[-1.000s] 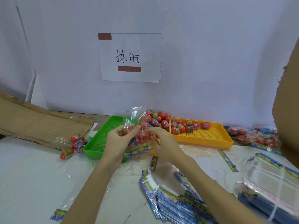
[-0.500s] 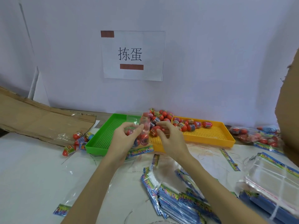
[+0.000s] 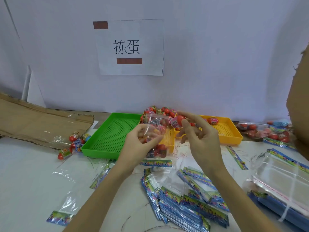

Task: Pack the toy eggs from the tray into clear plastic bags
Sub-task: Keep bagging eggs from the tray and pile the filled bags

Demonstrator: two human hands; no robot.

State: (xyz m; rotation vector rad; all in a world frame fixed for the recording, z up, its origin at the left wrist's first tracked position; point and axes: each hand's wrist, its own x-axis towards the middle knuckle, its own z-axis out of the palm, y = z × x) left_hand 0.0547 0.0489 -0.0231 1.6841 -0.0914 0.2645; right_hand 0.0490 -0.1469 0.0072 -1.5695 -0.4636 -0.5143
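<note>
Currently: egg held at bag mouth, above the trays.
Right hand (image 3: 199, 138) pinches a red egg (image 3: 178, 121) with pink label; left hand (image 3: 138, 144) grips the clear bag (image 3: 155, 131), partly filled with eggs.

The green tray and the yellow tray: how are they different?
The green tray holds no eggs, while the yellow tray has a heap of toy eggs at its left end. The green tray sits further left, beside loose eggs on the table; the yellow tray is partly hidden behind both hands. They share a shallow rectangular shape with a perforated floor, and stand side by side against the wall.
</note>
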